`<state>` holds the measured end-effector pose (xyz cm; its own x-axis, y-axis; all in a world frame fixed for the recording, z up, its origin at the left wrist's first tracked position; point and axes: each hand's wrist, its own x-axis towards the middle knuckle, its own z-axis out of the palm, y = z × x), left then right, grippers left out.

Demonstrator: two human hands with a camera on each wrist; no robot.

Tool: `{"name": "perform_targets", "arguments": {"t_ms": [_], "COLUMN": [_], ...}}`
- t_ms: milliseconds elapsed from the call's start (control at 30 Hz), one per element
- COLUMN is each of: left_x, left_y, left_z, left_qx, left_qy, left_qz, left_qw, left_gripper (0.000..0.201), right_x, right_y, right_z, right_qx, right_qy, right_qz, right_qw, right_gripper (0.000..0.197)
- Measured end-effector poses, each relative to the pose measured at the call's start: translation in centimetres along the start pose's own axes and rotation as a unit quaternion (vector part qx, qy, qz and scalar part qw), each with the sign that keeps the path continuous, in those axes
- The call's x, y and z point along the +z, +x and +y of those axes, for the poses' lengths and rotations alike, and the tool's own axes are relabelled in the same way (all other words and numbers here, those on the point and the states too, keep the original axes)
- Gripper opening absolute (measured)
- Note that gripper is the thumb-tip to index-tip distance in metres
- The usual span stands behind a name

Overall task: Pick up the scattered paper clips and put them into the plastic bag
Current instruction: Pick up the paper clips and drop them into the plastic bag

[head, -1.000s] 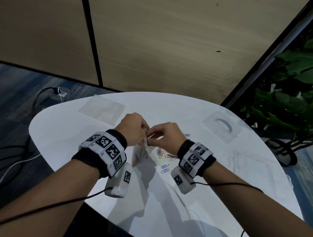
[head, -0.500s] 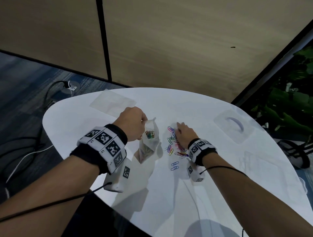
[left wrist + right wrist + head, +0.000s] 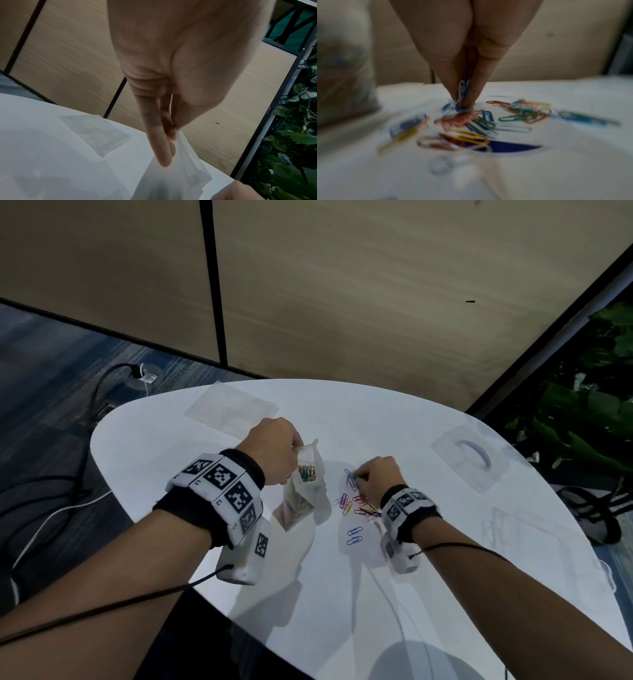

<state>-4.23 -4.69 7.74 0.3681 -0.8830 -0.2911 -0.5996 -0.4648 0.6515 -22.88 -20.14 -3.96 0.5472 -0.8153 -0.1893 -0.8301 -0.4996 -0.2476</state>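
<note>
My left hand [image 3: 274, 451] pinches the top edge of a small clear plastic bag [image 3: 306, 484] and holds it upright on the white table [image 3: 205, 508]; coloured clips show inside it. The left wrist view shows the fingers [image 3: 159, 142] clamped on the bag's rim [image 3: 185, 162]. To its right, my right hand [image 3: 375, 477] is down on a scatter of coloured paper clips [image 3: 359, 505]. In the right wrist view its thumb and fingers [image 3: 453, 86] pinch a few white and blue clips [image 3: 463, 89] just above the pile [image 3: 479, 121]. Two blue clips [image 3: 354, 535] lie apart, nearer me.
An empty flat clear bag [image 3: 233, 407] lies at the table's far left. A clear sheet with a grey handle shape [image 3: 474, 458] sits at the right, and another clear sheet [image 3: 513, 529] near the right edge. Wooden wall panels stand behind; plants [image 3: 589, 412] to the right.
My right hand left the bag's mouth, moved right and came down on the clip pile, where it now pinches clips. The left hand kept holding the bag upright.
</note>
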Motion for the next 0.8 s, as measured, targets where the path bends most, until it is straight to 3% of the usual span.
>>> {"name": "perform_targets", "arguments": {"t_ms": [100, 167, 300, 333, 400, 500, 633, 800], "left_x": [0.1, 0.2, 0.5, 0.6, 0.8, 1.1, 1.4, 1.3], "left_y": [0.0, 0.0, 0.1, 0.1, 0.1, 0.2, 0.3, 0.5], "left_z": [0.3, 0.5, 0.8, 0.9, 1.1, 1.5, 1.8, 1.6], "left_qx": [0.002, 0.002, -0.002, -0.003, -0.005, -0.004, -0.012, -0.017], "left_qy": [0.001, 0.004, 0.0, -0.003, -0.012, -0.025, -0.042, -0.053], "left_qz": [-0.005, -0.006, -0.009, -0.01, -0.01, -0.01, 0.012, 0.033], "left_qw": [1.0, 1.0, 1.0, 1.0, 1.0, 1.0, 0.999, 0.998], "left_gripper": [0.027, 0.026, 0.027, 0.027, 0.026, 0.026, 0.025, 0.022], "right_x": [-1.9, -3.4, -6.5, -7.2, -7.8, -7.4, -6.8, -6.1], "right_y": [-0.1, -0.8, -3.0, -3.6, -4.5, -4.9, -4.5, -4.5], "right_z": [1.2, 1.1, -1.8, -2.9, -4.9, -7.2, -9.1, -9.5], "right_qx": [0.127, 0.179, 0.165, 0.15, 0.125, 0.108, 0.113, 0.064], "right_qy": [0.213, 0.364, 0.651, 0.683, 0.708, 0.684, 0.595, 0.462], "right_qz": [0.02, 0.009, -0.04, -0.063, -0.11, -0.135, -0.077, -0.03], "right_qw": [0.969, 0.914, 0.74, 0.712, 0.686, 0.709, 0.792, 0.884], "right_gripper": [0.006, 0.007, 0.023, 0.026, 0.028, 0.023, 0.011, 0.021]}}
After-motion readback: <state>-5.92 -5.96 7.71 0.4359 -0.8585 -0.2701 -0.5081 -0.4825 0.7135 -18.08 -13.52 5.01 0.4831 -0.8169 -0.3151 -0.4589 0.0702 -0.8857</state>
